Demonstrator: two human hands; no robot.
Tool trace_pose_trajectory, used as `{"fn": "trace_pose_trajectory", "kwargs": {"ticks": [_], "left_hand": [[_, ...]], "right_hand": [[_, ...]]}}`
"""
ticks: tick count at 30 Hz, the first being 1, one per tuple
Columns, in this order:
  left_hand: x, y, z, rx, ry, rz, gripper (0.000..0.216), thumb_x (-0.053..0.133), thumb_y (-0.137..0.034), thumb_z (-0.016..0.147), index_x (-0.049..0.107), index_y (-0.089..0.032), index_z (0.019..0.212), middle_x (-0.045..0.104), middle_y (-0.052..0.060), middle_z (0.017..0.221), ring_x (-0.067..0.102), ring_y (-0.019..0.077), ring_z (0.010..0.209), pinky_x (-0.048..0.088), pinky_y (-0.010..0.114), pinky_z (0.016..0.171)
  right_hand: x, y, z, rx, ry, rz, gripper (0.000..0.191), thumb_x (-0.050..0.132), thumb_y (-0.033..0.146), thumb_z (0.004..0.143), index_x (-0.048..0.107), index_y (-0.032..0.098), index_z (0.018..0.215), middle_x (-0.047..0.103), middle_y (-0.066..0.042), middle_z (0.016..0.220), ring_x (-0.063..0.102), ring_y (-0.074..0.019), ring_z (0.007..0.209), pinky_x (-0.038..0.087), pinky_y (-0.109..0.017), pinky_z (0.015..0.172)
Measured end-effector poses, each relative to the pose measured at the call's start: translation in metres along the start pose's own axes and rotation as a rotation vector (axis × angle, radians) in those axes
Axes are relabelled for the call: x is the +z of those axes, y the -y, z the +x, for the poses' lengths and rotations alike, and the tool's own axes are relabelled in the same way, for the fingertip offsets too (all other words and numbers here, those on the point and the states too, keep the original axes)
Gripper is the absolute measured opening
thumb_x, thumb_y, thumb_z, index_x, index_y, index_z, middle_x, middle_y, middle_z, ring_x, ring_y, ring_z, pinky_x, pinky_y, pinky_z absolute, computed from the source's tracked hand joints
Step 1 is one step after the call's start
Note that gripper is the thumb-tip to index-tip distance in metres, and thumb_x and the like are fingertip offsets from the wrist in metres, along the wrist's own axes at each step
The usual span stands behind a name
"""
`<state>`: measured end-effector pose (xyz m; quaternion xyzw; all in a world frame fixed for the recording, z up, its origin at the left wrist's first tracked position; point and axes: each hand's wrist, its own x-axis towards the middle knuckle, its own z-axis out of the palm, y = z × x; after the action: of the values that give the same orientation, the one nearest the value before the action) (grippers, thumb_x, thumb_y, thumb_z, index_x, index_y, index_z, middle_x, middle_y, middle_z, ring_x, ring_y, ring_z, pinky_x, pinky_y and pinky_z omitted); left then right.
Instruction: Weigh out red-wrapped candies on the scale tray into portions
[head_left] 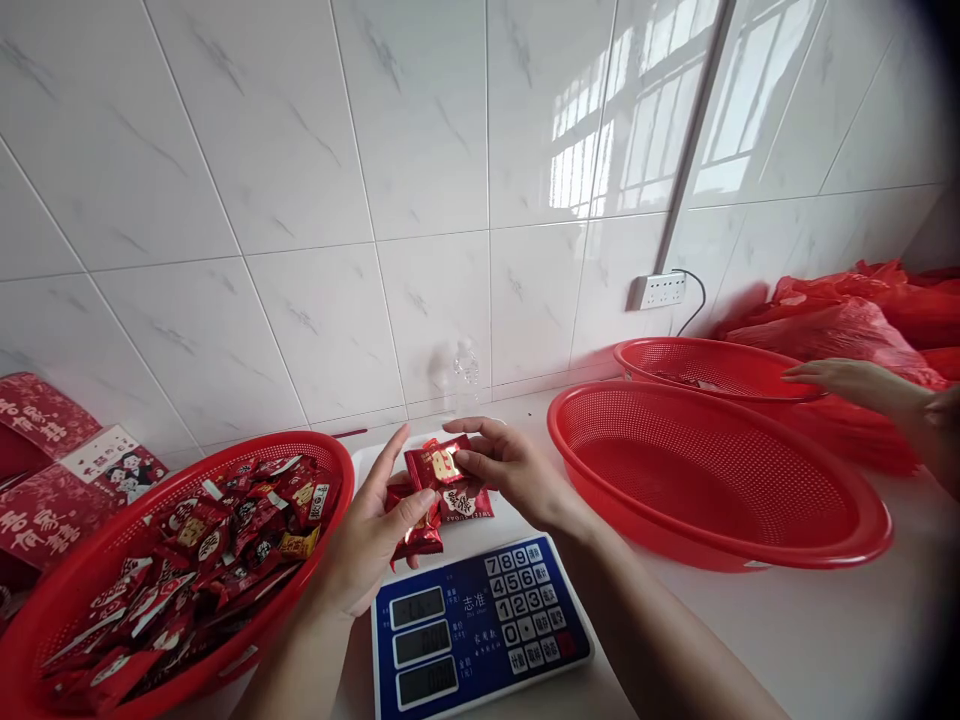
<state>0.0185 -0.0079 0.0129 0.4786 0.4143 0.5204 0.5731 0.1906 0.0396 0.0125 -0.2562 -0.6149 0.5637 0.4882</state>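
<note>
Between my two hands, above the digital scale [480, 630], are several small red candy packets with gold and white print. My right hand [517, 465] pinches the uppermost candy packet [439, 462] between thumb and fingers. Lower packets lie against my left hand [379, 530], whose thumb presses on a red packet [420, 540] while its index finger points up. Another packet [469, 503] with white lettering shows under my right fingers. The scale's weighing plate is mostly hidden behind the hands.
A red basket [341, 465] full of similar packets stands at left, beside red printed boxes [45, 480]. At right are a red basket [720, 555] and another behind it [637, 350]. A co-worker's hand [855, 380] reaches over that one. A clear bottle [466, 370] stands by the tiled wall.
</note>
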Motion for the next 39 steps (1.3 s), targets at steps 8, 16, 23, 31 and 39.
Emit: {"fn": "trace_pose_trajectory", "kwargs": {"ticks": [8, 16, 23, 31, 39], "left_hand": [[-0.013, -0.008, 0.012, -0.060, -0.281, -0.418, 0.027, 0.067, -0.022, 0.078, 0.064, -0.023, 0.105, 0.064, 0.002, 0.086, 0.059, 0.0067, 0.056, 0.044, 0.012, 0.039], [-0.024, -0.019, 0.021, -0.205, -0.310, -0.834, 0.026, 0.042, -0.027, 0.094, 0.062, -0.011, 0.091, 0.063, 0.010, 0.083, 0.062, 0.0104, 0.063, 0.052, 0.014, 0.044], [-0.025, -0.020, 0.024, -0.199, -0.409, -0.920, 0.022, 0.044, -0.024, 0.093, 0.058, -0.008, 0.088, 0.061, 0.011, 0.086, 0.062, 0.0123, 0.070, 0.056, 0.015, 0.050], [-0.021, -0.024, 0.021, -0.137, -0.401, -0.831, 0.018, 0.042, -0.001, 0.089, 0.059, -0.007, 0.090, 0.063, 0.012, 0.091, 0.065, 0.0129, 0.075, 0.057, 0.015, 0.056], [-0.020, -0.021, 0.016, -0.085, -0.353, -0.760, 0.025, 0.041, 0.003, 0.087, 0.062, -0.009, 0.091, 0.065, 0.012, 0.094, 0.068, 0.0179, 0.083, 0.059, 0.017, 0.057]], "right_hand": [[-0.028, 0.000, 0.011, -0.116, -0.401, -0.064, 0.033, 0.064, 0.032, 0.073, 0.058, 0.019, 0.103, 0.065, -0.003, 0.083, 0.061, -0.0141, 0.072, 0.052, -0.036, 0.076], [-0.033, -0.002, 0.013, -0.119, -0.423, -0.119, 0.036, 0.064, 0.031, 0.071, 0.059, 0.017, 0.104, 0.068, -0.005, 0.087, 0.062, -0.0153, 0.073, 0.053, -0.037, 0.076], [-0.037, -0.009, 0.015, -0.151, -0.404, -0.194, 0.037, 0.064, 0.027, 0.071, 0.060, 0.019, 0.107, 0.068, -0.004, 0.090, 0.063, -0.0162, 0.079, 0.054, -0.037, 0.076], [-0.038, -0.032, 0.023, 0.007, -0.261, -0.297, 0.042, 0.058, 0.015, 0.076, 0.056, 0.018, 0.118, 0.067, -0.006, 0.098, 0.064, -0.0150, 0.081, 0.054, -0.034, 0.076], [-0.034, -0.031, 0.015, 0.026, -0.139, -0.808, 0.036, 0.054, 0.025, 0.083, 0.060, 0.024, 0.119, 0.065, -0.008, 0.113, 0.063, -0.0193, 0.095, 0.050, -0.035, 0.083]]}}
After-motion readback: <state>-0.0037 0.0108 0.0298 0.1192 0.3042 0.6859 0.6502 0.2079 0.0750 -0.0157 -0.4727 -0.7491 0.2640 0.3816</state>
